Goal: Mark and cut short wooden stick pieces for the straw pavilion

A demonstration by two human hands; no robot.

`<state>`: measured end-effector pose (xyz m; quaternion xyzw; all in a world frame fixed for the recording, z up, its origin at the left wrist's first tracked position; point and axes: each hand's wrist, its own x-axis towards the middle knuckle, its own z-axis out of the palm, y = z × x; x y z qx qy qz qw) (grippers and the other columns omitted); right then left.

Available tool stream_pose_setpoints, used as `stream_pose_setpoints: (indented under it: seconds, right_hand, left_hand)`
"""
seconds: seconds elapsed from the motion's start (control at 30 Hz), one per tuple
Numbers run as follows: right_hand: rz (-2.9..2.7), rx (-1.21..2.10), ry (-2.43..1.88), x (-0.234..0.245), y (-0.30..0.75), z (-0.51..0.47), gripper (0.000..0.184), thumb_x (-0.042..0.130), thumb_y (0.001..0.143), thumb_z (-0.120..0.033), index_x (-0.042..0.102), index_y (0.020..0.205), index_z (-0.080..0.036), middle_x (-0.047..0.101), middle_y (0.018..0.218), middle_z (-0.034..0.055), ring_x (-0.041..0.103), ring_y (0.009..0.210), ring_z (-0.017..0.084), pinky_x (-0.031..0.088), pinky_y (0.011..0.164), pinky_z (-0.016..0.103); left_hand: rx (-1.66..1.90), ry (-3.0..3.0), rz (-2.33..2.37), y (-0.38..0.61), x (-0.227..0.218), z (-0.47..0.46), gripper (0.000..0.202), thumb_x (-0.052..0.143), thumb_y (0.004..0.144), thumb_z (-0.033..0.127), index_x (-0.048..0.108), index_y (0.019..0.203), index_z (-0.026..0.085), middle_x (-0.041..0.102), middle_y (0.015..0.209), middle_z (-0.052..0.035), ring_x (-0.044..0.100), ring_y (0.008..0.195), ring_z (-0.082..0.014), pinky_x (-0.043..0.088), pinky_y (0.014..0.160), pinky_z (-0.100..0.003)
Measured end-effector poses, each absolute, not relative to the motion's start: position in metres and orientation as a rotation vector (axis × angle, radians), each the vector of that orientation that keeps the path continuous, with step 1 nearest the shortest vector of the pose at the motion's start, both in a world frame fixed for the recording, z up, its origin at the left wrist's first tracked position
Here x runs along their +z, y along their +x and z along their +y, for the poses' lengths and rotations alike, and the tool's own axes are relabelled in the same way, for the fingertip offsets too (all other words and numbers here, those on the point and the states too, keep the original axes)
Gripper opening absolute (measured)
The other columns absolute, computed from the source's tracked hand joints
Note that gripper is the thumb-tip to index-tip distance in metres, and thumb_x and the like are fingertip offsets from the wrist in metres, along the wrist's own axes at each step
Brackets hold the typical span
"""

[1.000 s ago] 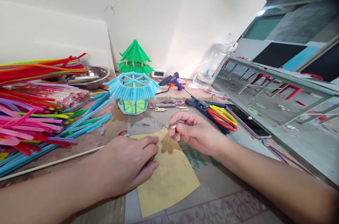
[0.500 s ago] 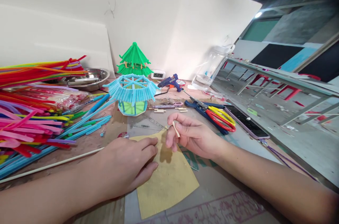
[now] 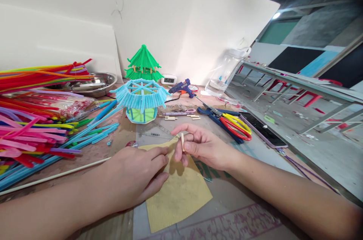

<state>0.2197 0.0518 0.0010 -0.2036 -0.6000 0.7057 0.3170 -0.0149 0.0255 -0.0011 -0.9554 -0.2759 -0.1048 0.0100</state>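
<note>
My right hand (image 3: 195,147) pinches a short pale wooden stick (image 3: 182,142) between thumb and fingers, holding it nearly upright above a tan sheet like sandpaper (image 3: 181,198). My left hand (image 3: 138,177) rests palm down on the left part of that sheet, fingers extended and thumb apart; its underside is hidden. A long thin pale rod (image 3: 59,175) runs from the left edge up to my left wrist. Beyond my hands stands a small pavilion model with a light-blue fringed roof (image 3: 141,96). Behind it rises a green pointed roof (image 3: 144,62).
Pipe cleaners (image 3: 31,130) pile up at left beside a metal bowl (image 3: 98,83). A blue glue gun (image 3: 181,87), small timer (image 3: 169,79) and clear jug (image 3: 225,73) stand at the back. Pliers with red and yellow handles (image 3: 235,126) and a phone (image 3: 263,129) lie at right.
My right hand has shifted slightly left, turning the short wooden stick from a slant to nearly upright. My left hand has stayed on the sheet.
</note>
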Motion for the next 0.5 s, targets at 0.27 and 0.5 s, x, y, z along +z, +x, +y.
stream_pose_setpoints:
  seconds: [0.27,0.5]
  right_hand:
    - [-1.556,1.860,-0.577,-0.0024,0.2187,0.0514,0.016,0.067,0.092,-0.029,0.063,0.099,-0.015,0.075,0.087,0.0052,0.068,0.068,0.010,0.055,0.066,0.023]
    - [-1.540,1.895,-0.551,0.0001,0.2170,0.0495,0.020,0.065,0.094,-0.034,0.058,0.095,-0.015,0.076,0.093,0.0094,0.071,0.071,0.013,0.055,0.069,0.026]
  left_hand:
    - [-0.354,-2.967,-0.847,-0.0134,-0.0030,0.0265,0.022,0.040,0.097,0.029,0.059,0.105,0.023,0.069,0.102,-0.0010,0.069,0.076,-0.0201,0.050,0.058,-0.035]
    - [-0.340,-2.971,-0.851,-0.0149,-0.0011,0.0251,0.020,0.043,0.095,0.027,0.060,0.105,0.023,0.069,0.101,-0.0004,0.069,0.074,-0.0191,0.050,0.055,-0.033]
